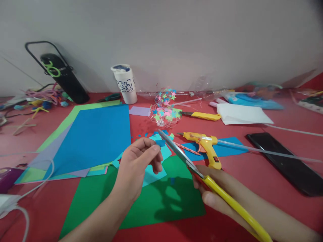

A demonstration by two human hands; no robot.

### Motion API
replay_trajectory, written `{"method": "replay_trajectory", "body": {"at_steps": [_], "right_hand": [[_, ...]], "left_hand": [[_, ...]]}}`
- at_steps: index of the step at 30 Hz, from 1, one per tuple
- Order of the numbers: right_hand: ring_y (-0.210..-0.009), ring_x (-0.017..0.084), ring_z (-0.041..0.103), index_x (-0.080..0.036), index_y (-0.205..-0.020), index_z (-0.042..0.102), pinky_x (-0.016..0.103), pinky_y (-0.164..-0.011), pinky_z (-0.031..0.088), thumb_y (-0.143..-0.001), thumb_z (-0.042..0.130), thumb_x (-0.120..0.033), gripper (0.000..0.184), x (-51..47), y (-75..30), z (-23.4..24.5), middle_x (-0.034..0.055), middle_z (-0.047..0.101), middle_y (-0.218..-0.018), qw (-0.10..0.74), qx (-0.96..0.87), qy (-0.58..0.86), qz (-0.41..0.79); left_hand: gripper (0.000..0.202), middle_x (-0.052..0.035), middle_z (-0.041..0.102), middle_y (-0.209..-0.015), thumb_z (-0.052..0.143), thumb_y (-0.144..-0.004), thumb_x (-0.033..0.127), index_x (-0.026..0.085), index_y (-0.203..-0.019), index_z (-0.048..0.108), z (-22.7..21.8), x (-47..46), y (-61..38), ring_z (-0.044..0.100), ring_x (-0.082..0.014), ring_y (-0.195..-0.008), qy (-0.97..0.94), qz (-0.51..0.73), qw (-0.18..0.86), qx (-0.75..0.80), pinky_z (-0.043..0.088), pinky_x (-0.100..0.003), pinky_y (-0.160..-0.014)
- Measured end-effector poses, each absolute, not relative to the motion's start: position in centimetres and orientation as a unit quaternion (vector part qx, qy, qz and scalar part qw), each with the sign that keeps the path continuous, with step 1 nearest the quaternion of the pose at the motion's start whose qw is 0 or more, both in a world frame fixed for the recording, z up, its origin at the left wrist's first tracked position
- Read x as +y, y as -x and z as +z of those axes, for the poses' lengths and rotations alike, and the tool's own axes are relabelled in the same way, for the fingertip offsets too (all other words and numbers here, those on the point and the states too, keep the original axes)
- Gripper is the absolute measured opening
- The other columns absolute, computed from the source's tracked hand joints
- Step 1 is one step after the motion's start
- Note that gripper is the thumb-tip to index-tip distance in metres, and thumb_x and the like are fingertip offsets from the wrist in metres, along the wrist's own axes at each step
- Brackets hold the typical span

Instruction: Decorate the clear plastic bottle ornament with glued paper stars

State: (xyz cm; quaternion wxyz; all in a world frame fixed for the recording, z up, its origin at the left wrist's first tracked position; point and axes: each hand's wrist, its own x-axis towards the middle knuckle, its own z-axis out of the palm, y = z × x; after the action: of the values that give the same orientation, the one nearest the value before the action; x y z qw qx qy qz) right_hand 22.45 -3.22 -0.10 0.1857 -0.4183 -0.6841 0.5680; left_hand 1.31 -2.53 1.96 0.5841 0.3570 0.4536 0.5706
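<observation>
Between the thumb and forefinger of my left hand (138, 164) is a small blue paper piece (160, 142). My right hand (217, 188) is closed around yellow-handled scissors (178, 151); their tips point up and left, close to the paper piece. The blades look nearly together. Below both hands lie light-blue paper scraps (153, 176) on a green sheet (141, 211). Beyond the hands stands a clear plastic piece covered with coloured paper stars (165, 107), with tiny blue cuttings scattered in front of it.
Coloured sheets with a blue one (101, 137) on top lie at left. To the right are a yellow glue gun (202, 141), a utility knife (205, 116), folded white paper (242, 113) and a black phone (285, 161). A white tumbler (126, 85) and black bottle (65, 79) stand behind.
</observation>
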Motion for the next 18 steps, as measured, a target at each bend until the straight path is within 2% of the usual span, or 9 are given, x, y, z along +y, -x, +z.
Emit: {"method": "replay_trajectory", "body": {"at_steps": [4,7,12,18], "right_hand": [[-0.064,0.017,0.044,-0.023,-0.087,0.051,0.026,-0.054,0.040,-0.079,0.045,-0.067,0.046,-3.8,-22.9,-0.6,0.0009,0.045,-0.074,0.178,-0.694,0.415,0.561],[-0.064,0.018,0.050,-0.024,-0.087,0.053,0.027,-0.054,0.045,-0.079,0.046,-0.066,0.043,-4.0,-23.2,-0.4,0.0016,0.048,-0.072,0.184,-0.700,0.425,0.544],[-0.057,0.017,0.053,-0.025,-0.085,0.056,0.026,-0.049,0.047,-0.082,0.046,-0.063,0.039,-4.0,-22.9,0.3,0.0013,0.052,-0.066,0.190,-0.736,0.445,0.473],[-0.052,0.015,0.052,-0.025,-0.084,0.057,0.023,-0.045,0.045,-0.084,0.049,-0.056,0.032,-4.3,-23.0,-0.1,-0.0002,0.052,-0.063,0.189,-0.756,0.437,0.449]], "left_hand": [[0.012,0.0043,0.060,-0.054,0.061,-0.077,0.019,0.015,-0.066,0.057,2.2,-2.5,-1.1,0.053,-0.0050,-0.041,-0.361,0.588,0.560,0.458,0.039,-0.014,-0.040],[0.012,0.0043,0.060,-0.054,0.061,-0.077,0.019,0.015,-0.067,0.057,2.3,-2.6,-1.0,0.053,-0.0053,-0.041,-0.363,0.592,0.551,0.463,0.040,-0.015,-0.040],[0.011,0.0042,0.060,-0.053,0.062,-0.076,0.019,0.015,-0.067,0.057,2.3,-2.3,-0.6,0.053,-0.0053,-0.040,-0.360,0.606,0.533,0.468,0.039,-0.014,-0.038],[0.011,0.0046,0.060,-0.053,0.062,-0.077,0.018,0.015,-0.067,0.059,2.1,-2.3,-0.5,0.053,-0.0057,-0.041,-0.385,0.579,0.545,0.468,0.041,-0.015,-0.040]]}}
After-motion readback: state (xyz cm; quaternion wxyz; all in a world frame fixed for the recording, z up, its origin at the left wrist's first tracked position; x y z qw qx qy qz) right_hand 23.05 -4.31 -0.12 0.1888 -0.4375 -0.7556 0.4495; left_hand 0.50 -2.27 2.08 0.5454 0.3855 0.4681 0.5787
